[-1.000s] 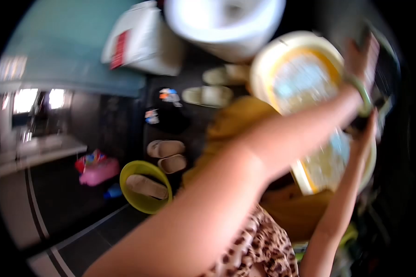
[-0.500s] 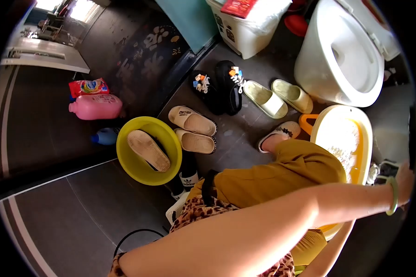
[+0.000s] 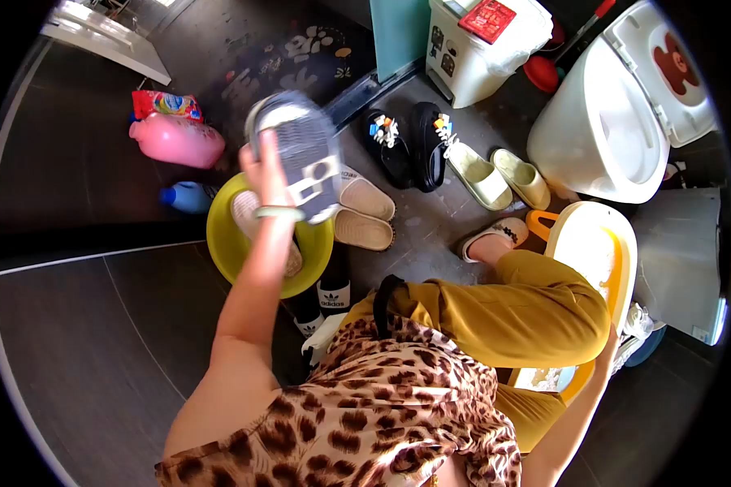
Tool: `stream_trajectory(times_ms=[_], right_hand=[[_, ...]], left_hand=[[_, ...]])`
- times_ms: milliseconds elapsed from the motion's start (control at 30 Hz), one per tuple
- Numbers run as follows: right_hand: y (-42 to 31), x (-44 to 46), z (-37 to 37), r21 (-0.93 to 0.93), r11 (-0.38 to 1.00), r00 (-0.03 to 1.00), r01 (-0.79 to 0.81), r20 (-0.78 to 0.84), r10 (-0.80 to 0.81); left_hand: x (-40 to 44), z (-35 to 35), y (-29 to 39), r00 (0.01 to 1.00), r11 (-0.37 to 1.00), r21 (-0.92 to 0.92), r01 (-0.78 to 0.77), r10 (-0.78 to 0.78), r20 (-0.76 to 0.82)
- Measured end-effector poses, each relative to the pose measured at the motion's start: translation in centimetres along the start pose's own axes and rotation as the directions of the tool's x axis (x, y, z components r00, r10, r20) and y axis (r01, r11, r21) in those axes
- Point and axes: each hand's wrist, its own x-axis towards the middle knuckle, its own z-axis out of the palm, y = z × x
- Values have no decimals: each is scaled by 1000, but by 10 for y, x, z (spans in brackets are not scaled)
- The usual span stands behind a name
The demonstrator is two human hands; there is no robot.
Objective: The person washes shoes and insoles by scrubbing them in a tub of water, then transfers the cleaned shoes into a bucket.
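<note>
My left hand (image 3: 268, 174), with a pale green bangle at the wrist, grips a dark slipper (image 3: 304, 154) with white patches. The slipper is raised above the rim of a yellow-green basin (image 3: 223, 252), where a light slipper (image 3: 245, 213) lies partly hidden by my forearm. At the right, a white and yellow tub (image 3: 623, 243) stands beside my knee, with something wet and shiny inside. My right hand (image 3: 610, 345) is at the near side of this tub; its fingers are hidden.
Beige slippers (image 3: 365, 230), black clogs (image 3: 429, 150) and pale green slippers (image 3: 481, 178) stand on the dark floor. Behind are a white bin (image 3: 459, 77) and a toilet (image 3: 577, 130). A pink bottle (image 3: 179, 142) and blue bottle (image 3: 188, 197) lie left; a grey container (image 3: 678, 252) stands right.
My left hand has moved from the far right edge to above the basin, and the dark slipper now shows in it. The view has shifted, and my right arm remains beside the tub.
</note>
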Motion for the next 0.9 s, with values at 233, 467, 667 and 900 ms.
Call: stream_trajectory(times_ms=[233, 467, 667, 900], right_hand=[[-23, -4, 12, 123, 992, 999, -26, 47, 20], [-53, -25, 19, -183, 983, 998, 28, -46, -37], [62, -26, 24, -80, 991, 992, -106, -72, 100], [59, -83, -20, -94, 950, 948, -297, -145, 282]], left_hand=[[40, -159, -77, 938, 828, 523, 204, -12, -347], [50, -178, -118, 973, 296, 954, -40, 230, -31], [64, -32, -95, 939, 736, 621, -269, 59, 338], [-107, 234, 29, 431, 957, 228, -177, -132, 892]])
